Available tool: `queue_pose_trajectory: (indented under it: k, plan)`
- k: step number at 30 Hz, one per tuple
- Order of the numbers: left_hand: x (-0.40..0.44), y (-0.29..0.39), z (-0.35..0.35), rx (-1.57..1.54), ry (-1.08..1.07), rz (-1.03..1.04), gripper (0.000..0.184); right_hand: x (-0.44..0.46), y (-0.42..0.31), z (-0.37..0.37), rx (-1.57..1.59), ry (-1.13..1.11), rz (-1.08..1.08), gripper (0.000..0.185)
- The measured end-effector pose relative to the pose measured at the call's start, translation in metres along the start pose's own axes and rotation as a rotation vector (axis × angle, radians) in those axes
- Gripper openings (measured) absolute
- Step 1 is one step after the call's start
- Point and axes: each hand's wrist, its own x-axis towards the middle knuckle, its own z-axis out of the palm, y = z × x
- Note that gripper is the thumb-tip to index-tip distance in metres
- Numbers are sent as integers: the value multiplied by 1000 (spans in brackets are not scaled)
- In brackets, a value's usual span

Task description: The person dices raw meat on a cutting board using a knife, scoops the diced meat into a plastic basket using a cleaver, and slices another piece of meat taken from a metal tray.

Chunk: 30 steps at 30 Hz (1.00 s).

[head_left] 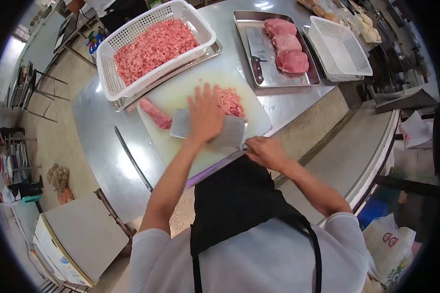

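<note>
A white cutting board (181, 151) lies on the metal table. My right hand (266, 152) is wrapped round the handle end of a wide cleaver (233, 133), whose blade lies low over the board. My left hand (205, 115) has its fingers spread, with the palm over the blade and the fingertips beside diced pink meat (230, 102). Left of the blade rests a strip of uncut meat (155, 113). The cleaver's handle is mostly hidden by my right hand.
A white basket (205, 30) of diced meat (156, 46) stands beyond the board. At the back right, a metal tray (278, 82) holds a second cleaver (256, 51) and meat pieces (292, 61), beside white baskets (339, 46). A dark rod (132, 158) lies left.
</note>
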Motion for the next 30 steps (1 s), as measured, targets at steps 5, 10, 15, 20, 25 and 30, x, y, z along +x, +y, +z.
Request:
queue_pose_trajectory:
  k: [5,10,15,20,25,30]
  plan:
    - [-3,-86,44,-136,91,-208,61,-72,29,-51,20,-15,216,30]
    - [-11,-23,49,-253,77,-111,59,-61,17,-42,413,129,538,44]
    - [-33,4,26,-365,11,-113,91,-8,4,12,425,205,430,45]
    - [-37,12,22,-169,-57,85,120,-6,3,-2,952,79,666,32]
    - [-13,1,40,-50,2,-32,104,-42,87,12,1465,158,674,31]
    - [-4,36,35,-144,92,-231,84,-16,75,41,1505,57,692,30]
